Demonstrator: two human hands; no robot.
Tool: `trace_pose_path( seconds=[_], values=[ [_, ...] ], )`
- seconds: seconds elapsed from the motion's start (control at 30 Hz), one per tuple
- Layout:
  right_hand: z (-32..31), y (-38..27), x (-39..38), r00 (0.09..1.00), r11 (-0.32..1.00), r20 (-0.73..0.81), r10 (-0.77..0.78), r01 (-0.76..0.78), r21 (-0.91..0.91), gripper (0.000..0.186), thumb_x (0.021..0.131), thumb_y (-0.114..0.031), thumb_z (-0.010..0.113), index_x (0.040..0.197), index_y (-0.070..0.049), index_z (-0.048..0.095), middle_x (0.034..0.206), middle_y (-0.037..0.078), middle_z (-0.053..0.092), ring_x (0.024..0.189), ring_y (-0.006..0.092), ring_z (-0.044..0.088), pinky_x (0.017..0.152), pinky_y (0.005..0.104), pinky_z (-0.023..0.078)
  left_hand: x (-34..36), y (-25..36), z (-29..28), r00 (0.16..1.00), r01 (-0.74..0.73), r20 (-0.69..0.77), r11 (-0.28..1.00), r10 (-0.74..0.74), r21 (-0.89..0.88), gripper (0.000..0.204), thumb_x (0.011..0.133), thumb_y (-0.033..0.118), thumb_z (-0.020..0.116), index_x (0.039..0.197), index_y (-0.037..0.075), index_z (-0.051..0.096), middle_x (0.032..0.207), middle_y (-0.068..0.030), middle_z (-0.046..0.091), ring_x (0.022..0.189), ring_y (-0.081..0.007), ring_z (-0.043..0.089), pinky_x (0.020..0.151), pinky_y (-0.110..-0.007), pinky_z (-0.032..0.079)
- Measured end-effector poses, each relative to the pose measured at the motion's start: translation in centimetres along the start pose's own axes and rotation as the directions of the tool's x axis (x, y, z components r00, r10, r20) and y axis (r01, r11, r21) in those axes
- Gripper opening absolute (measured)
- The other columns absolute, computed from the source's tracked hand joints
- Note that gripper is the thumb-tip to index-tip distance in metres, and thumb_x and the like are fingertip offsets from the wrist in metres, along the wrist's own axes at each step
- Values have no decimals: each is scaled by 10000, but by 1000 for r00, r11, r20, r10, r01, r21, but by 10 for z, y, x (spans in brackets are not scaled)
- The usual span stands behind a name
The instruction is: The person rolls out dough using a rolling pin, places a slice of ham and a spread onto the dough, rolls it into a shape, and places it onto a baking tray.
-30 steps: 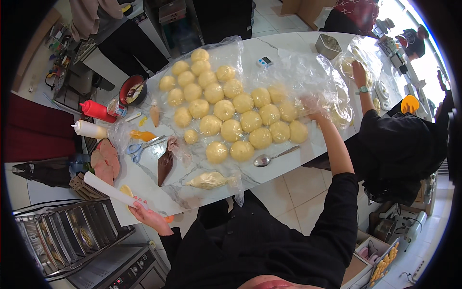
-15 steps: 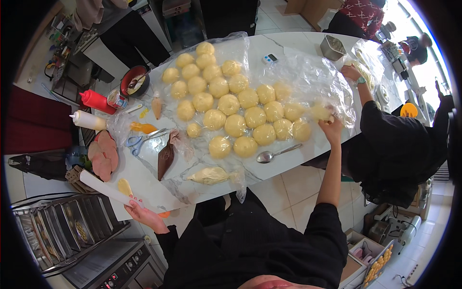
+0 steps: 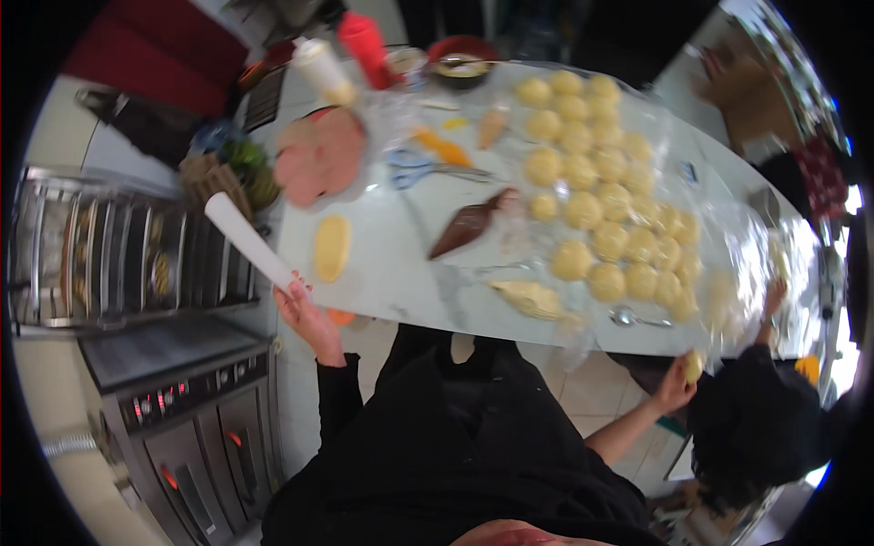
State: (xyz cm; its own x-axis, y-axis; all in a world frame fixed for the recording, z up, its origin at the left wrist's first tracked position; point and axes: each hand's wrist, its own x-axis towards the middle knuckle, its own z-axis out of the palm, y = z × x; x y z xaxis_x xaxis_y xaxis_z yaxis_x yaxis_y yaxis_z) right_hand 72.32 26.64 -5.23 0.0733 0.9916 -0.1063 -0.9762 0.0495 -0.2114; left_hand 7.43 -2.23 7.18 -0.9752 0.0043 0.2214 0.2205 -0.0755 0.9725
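Note:
My left hand (image 3: 300,309) grips a white rolling pin (image 3: 244,237) near its lower end, held at a slant over the table's left end. An oval of flattened yellow dough (image 3: 331,247) lies beside it on the marble top (image 3: 382,255). My right hand (image 3: 676,380) holds a pale yellow dough ball (image 3: 693,366) by the front edge. Several dough balls (image 3: 608,241) sit under clear plastic (image 3: 737,246). Piping bags of brown filling (image 3: 464,227) and cream (image 3: 528,298) lie nearby, with blue-handled scissors (image 3: 410,168) and a spoon (image 3: 626,317).
A plate of pink slices (image 3: 320,153), squeeze bottles (image 3: 362,50) and a red-rimmed bowl (image 3: 461,64) stand along the back. A tray rack (image 3: 109,255) and steel oven (image 3: 196,419) are at left. A co-worker in black (image 3: 756,428) works at the right; others stand beyond.
The view has swung leftward, blurring slightly. My right hand has left the plastic sheet with a dough ball and come lower, toward my body. My left hand still holds the pin.

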Motion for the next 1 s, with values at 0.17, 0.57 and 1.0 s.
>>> trace_pose_path(
  seconds=[0.17, 0.57, 1.0],
  values=[
    [8, 33, -64, 994, 985, -106, -25, 42, 167, 623, 669, -38, 609, 1258, 45, 423, 1329, 256, 375, 1230, 441, 347, 994, 530, 372, 73, -8, -64, 996, -43, -78, 999, 44, 13, 369, 954, 291, 512, 1201, 20, 471, 1074, -76, 559, 978, -141, 507, 853, -295, 384],
    [224, 323, -135, 780, 179, 71, 622, -53, -982, 563, 871, -154, 578, 1374, -70, 339, 1354, 87, 401, 1158, 228, 468, 944, 398, 426, 199, -51, -137, 999, 28, -40, 998, -30, -51, 360, 956, 312, 505, 1177, 32, 463, 1112, -74, 540, 949, -154, 497, 815, -311, 393],
    [236, 572, -220, 525, -476, -62, 849, 709, -520, 749, 607, -227, 823, 1254, -129, 458, 1259, 125, 450, 1032, 385, 521, 824, 464, 500, 163, -41, -99, 984, 89, 154, 996, -87, -4, 426, 937, 328, 540, 1229, 26, 466, 1056, -52, 558, 949, -120, 503, 844, -288, 389]
  ],
)
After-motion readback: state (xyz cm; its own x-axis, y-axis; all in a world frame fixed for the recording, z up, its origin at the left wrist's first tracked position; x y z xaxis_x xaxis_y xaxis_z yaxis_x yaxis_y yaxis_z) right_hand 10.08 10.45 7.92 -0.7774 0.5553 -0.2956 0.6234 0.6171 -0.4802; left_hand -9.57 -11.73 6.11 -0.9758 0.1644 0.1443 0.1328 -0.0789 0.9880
